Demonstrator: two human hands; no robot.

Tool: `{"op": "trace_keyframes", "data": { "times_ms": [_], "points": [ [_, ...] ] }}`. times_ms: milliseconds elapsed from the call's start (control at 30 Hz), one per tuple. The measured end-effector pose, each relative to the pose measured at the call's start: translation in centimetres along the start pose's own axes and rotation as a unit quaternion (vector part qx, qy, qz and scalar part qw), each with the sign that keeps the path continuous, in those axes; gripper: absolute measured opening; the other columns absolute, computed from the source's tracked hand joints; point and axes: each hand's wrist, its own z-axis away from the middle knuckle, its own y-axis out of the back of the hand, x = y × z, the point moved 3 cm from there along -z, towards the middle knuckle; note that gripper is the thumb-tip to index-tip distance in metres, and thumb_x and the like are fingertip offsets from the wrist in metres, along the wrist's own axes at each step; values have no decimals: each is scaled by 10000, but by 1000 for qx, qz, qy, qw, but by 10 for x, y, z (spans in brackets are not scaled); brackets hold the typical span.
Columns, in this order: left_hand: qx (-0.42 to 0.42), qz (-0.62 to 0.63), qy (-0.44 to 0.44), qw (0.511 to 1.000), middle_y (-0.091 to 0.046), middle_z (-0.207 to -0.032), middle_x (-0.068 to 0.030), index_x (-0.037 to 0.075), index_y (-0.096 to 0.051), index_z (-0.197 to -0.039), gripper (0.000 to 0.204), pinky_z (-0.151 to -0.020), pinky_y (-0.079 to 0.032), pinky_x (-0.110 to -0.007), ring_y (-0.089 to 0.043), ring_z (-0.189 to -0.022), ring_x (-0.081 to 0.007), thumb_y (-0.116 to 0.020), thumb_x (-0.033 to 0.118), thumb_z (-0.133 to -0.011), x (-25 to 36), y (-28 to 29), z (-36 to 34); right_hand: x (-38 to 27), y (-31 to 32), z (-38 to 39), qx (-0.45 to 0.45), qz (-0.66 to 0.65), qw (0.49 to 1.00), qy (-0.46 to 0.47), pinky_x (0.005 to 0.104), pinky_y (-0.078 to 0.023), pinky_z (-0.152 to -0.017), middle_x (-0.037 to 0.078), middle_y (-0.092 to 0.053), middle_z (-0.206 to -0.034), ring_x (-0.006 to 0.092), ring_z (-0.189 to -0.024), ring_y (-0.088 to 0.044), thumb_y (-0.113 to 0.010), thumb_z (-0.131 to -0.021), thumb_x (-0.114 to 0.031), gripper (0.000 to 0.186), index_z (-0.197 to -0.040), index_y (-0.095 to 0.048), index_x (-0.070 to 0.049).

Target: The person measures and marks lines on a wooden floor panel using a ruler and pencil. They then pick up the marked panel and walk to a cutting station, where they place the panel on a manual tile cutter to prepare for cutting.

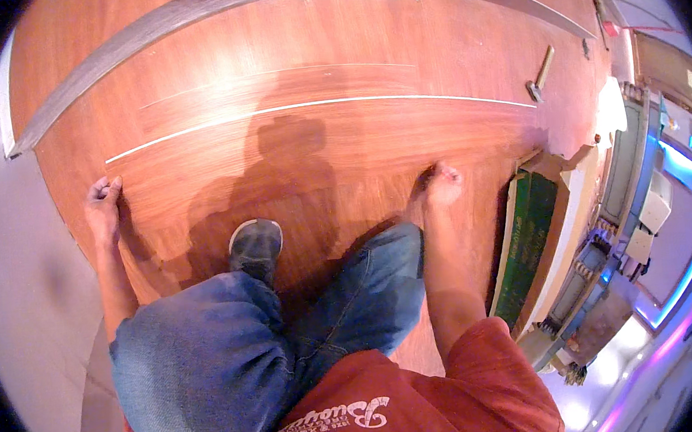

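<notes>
Right hand (443, 184): grip curled inward; how far closed, and on what, cannot be told. Left hand (104, 206): grip half curled near left end of wood-look floor plank (341, 147); hold unclear. Plank laid across floor (477, 27), ahead of hands; judged light, stiff, slick; best grasped at both ends. Reddish-brown, streaky-grained; far edge traced by white line (313, 103).

A long reddish-brown plank (332, 145) lies flat on the floor (472, 56), white line (317, 103) along its far edge.
</notes>
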Motion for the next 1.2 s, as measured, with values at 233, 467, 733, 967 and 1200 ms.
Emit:
{"op": "trace_keyframes", "data": {
  "times_ms": [233,467,733,967,1200],
  "points": [
    [5,-53,-17,998,-700,-999,-56,-7,-675,-1165,495,-824,-522,-289,-633,-901,-144,-801,362,-861,-22,12,-9,-74,-61,-140,-216,402,851,260,413,-513,-781,153,-659,-948,304,-871,-636,-588,-924,-146,200,-1090,-595,-34],
    [-14,52,46,997,-640,-856,7,-24,-665,-1148,506,-724,-509,-262,-587,-783,-102,-848,322,-827,7,-7,-3,-110,-107,-223,-360,364,828,231,421,-498,-958,243,-635,-1249,324,-1140,-639,-602,-945,-182,520,-1370,-431,64],
    [-23,-21,18,999,-701,-1052,-94,-24,-648,-1217,552,-878,-509,-287,-631,-960,-171,-804,365,-857,-28,17,-13,-183,-141,-196,-495,327,765,250,429,-514,-938,189,-731,-1052,316,-978,-704,-375,-1063,-400,516,-1429,-465,-49],
    [-36,27,28,999,-637,-911,13,14,-659,-1146,415,-767,-472,-243,-574,-840,-95,-789,317,-893,-40,-2,-28,-220,-134,-169,-469,360,774,227,451,-530,-833,209,-708,-973,367,-954,-688,-573,-981,-231,344,-1299,-560,-99],
    [-37,14,20,999,-653,-931,22,34,-672,-1118,384,-764,-467,-241,-572,-837,-89,-784,329,-899,-35,4,-33,-163,-145,-205,-455,419,711,333,483,-517,-833,221,-699,-1030,410,-992,-670,-566,-984,-216,223,-1183,-593,-121]
  ]
}}
